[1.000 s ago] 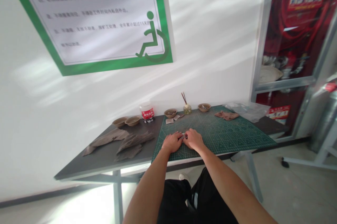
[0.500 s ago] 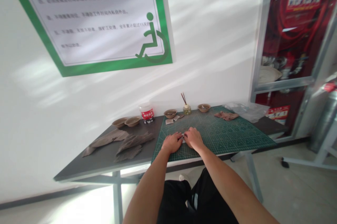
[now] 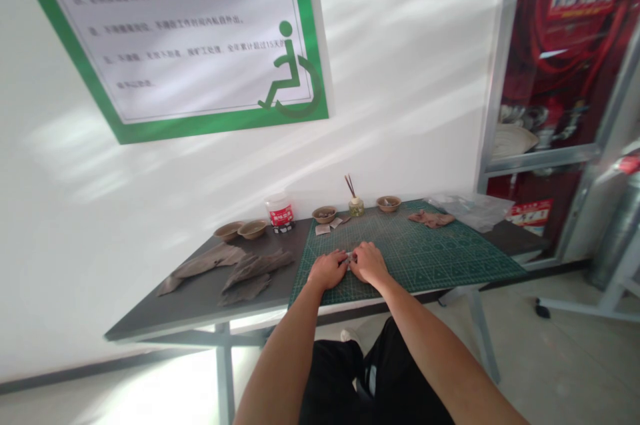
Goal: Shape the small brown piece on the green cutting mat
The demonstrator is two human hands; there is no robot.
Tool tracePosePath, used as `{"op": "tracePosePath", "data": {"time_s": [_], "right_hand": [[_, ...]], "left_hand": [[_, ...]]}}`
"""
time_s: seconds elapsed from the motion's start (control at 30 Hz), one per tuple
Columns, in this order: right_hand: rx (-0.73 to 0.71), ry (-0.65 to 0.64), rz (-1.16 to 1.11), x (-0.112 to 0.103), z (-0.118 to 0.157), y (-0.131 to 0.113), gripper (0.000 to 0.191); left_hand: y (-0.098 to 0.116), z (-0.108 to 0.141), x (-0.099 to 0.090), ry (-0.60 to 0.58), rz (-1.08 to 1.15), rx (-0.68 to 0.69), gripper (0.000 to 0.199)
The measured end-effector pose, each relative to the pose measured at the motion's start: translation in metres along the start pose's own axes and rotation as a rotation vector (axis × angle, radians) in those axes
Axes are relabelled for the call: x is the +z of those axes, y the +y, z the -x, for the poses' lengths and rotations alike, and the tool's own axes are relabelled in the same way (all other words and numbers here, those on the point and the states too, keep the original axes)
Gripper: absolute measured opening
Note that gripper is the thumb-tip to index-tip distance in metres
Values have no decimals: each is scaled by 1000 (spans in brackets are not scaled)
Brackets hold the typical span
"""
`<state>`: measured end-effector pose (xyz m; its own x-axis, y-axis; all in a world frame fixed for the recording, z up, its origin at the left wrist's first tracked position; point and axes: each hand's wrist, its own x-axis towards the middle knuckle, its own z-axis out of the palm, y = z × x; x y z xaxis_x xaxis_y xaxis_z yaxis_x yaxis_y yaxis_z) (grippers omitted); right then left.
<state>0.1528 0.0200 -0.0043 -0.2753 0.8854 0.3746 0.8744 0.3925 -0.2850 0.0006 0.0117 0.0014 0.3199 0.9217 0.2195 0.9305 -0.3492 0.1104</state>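
Both my hands are close together over the front part of a green cutting mat [image 3: 420, 252]. A small whitish piece [image 3: 349, 261] lies between them, partly covered by the fingers. My left hand [image 3: 328, 269] presses its bent fingers on the piece's left side. From the right, my right hand [image 3: 369, 263] closes its fingers on the same piece. Just beyond the hands, small pale squares [image 3: 323, 229] lie on the mat near a bowl [image 3: 325, 214] with small items in it.
Brown cloths [image 3: 255, 272] and two bowls [image 3: 253, 230] are on the grey table [image 3: 165, 318] at left, beside a red-labelled jar [image 3: 281, 214]. A reed diffuser [image 3: 356, 206], another bowl [image 3: 389, 203], a crumpled cloth [image 3: 431, 218] and a plastic bag [image 3: 473, 210] line the back.
The view has shifted very slightly. My right fingers have shifted a little on the small piece, and my left hand stays in nearly the same place.
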Motion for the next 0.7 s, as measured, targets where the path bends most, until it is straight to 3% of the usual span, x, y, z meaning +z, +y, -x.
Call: {"op": "tracePosePath", "data": {"time_s": [0.7], "right_hand": [[-13,10,-1,7,-6,4,33]], "left_hand": [[1,0,-1,-15,22,-22,36]]}}
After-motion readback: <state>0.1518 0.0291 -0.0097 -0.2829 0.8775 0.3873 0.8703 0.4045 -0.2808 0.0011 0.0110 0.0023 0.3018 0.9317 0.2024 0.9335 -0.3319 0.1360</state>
